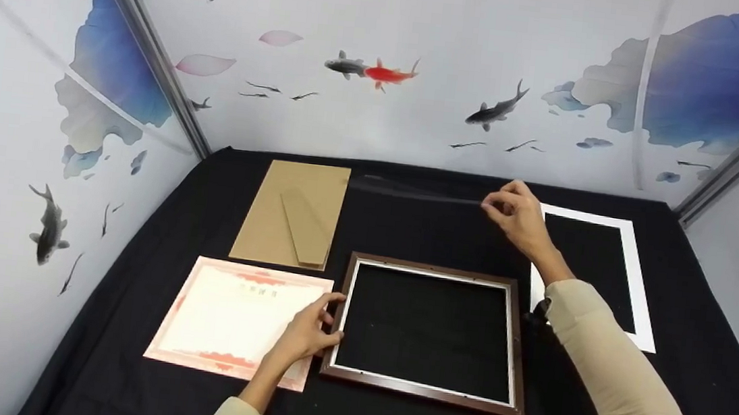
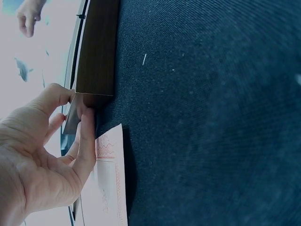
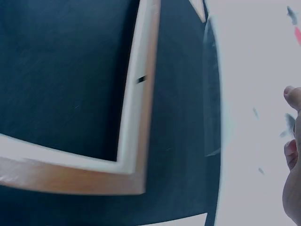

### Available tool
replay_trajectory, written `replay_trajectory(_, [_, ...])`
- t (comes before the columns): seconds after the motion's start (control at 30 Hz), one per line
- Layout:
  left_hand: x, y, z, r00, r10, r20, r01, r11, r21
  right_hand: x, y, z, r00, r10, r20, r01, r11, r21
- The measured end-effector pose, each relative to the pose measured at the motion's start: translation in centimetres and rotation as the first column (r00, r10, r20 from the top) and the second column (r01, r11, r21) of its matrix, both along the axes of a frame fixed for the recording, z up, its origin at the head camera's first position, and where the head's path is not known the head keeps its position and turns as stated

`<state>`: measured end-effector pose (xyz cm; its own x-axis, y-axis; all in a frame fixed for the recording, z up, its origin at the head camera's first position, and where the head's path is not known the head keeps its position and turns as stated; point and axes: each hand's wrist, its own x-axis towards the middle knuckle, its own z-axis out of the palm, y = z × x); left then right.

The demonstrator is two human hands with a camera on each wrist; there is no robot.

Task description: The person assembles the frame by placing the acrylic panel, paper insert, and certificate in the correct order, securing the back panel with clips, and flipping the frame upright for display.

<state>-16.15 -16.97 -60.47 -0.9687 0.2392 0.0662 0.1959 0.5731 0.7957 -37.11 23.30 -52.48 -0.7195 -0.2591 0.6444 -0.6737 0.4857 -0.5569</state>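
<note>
A brown picture frame (image 1: 519, 357) with a silvery inner edge lies on the black cloth. My left hand (image 1: 303, 333) grips its left side, thumb and fingers on the wood; the left wrist view shows this hand (image 2: 47, 155) at the frame's corner (image 2: 96, 56). At the back, my right hand (image 1: 514, 215) is raised with bent fingers, close to the end of a clear sheet (image 1: 412, 190). From the right wrist, a gap shows between the fingertips of that hand (image 3: 292, 146), and the sheet (image 3: 212, 99) lies apart from them.
Left of the frame lies a red-bordered certificate (image 1: 229, 323). Behind it is a brown backing board (image 1: 260, 217) with a stand strip (image 1: 303, 228). A white mat border (image 1: 633, 280) lies at the right, partly under the right arm. Printed walls (image 1: 428, 23) enclose the back and sides.
</note>
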Motion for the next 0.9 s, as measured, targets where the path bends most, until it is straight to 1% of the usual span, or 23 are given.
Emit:
replay_trajectory(0.1, [0.0, 0.1, 0.0, 1.000, -0.007, -0.001, 0.008, 1.000, 0.008, 0.2, -0.2, 1.6, 1.000, -0.011, 0.012, 0.012, 0.999, -0.038])
replay_trajectory(0.2, [0.1, 0.1, 0.1, 1.000, -0.009, 0.010, 0.009, 1.000, 0.009, 0.6, -0.4, 3.6, 0.999, -0.034, 0.003, 0.034, 0.994, -0.103])
replay_trajectory(0.3, [0.1, 0.1, 0.1, 1.000, -0.010, 0.017, 0.010, 1.000, 0.012, 1.3, -0.3, 5.9, 0.998, -0.047, -0.029, 0.041, 0.984, -0.175])
replay_trajectory(0.37, [0.2, 0.0, 0.1, 1.000, -0.008, 0.018, 0.008, 1.000, 0.011, 2.0, -0.1, 7.4, 0.997, -0.045, -0.060, 0.032, 0.978, -0.209])
replay_trajectory(0.43, [0.3, 0.0, 0.1, 1.000, -0.011, 0.007, 0.011, 1.000, 0.008, 3.0, 0.0, 9.1, 0.995, -0.047, -0.088, 0.025, 0.972, -0.234])
replay_trajectory(0.47, [0.3, 0.0, 0.1, 1.000, -0.013, 0.000, 0.013, 1.000, 0.004, 3.8, 0.0, 10.1, 0.993, -0.053, -0.101, 0.026, 0.969, -0.244])
replay_trajectory(0.57, [0.3, -0.1, 0.2, 1.000, -0.019, -0.011, 0.019, 1.000, -0.004, 6.3, 0.2, 12.7, 0.989, -0.093, -0.116, 0.057, 0.957, -0.286])
replay_trajectory(0.63, [0.2, -0.1, 0.4, 1.000, -0.023, -0.017, 0.023, 1.000, -0.004, 8.0, 0.4, 14.2, 0.986, -0.119, -0.113, 0.076, 0.941, -0.330])
replay_trajectory(0.7, [0.1, 0.0, 0.7, 1.000, -0.013, -0.019, 0.013, 1.000, -0.017, 9.5, 1.0, 15.1, 0.983, -0.150, -0.105, 0.100, 0.920, -0.378])
replay_trajectory(0.77, [0.2, 0.0, 1.1, 1.000, 0.011, -0.028, -0.012, 0.999, -0.038, 10.7, 1.8, 15.5, 0.981, -0.166, -0.099, 0.108, 0.898, -0.427])
replay_trajectory(0.83, [0.2, 0.1, 1.4, 0.998, 0.044, -0.053, -0.047, 0.997, -0.057, 11.7, 2.6, 15.5, 0.981, -0.169, -0.091, 0.105, 0.869, -0.483])
replay_trajectory(0.9, [0.0, 0.2, 1.8, 0.994, 0.079, -0.076, -0.082, 0.995, -0.048, 12.6, 3.3, 15.2, 0.986, -0.141, -0.088, 0.070, 0.832, -0.550])
